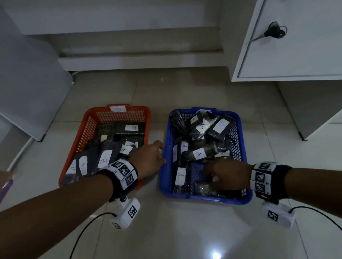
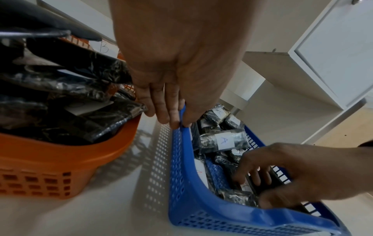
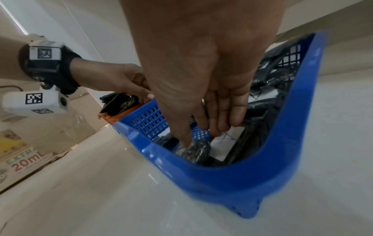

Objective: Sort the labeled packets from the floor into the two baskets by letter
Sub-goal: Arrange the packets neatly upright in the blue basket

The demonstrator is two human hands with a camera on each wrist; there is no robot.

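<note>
While the left hand [image 1: 150, 159] steadies the blue basket [image 1: 245, 200] with its fingers [image 2: 168, 111] clamped over the left rim, the right hand [image 1: 229, 176] reaches into the near end, fingers spread and lightly bent over the black packets [image 1: 199, 154] marked A; whether it actually grips one I cannot tell. To the left stands the orange basket [image 1: 91, 126], piled with packets marked B. No packet shows on the floor [image 1: 180, 236], so sorting looks nearly done and this seems a settling of the last A packet. Next, the right hand probably needs to let go and lift clear.
</note>
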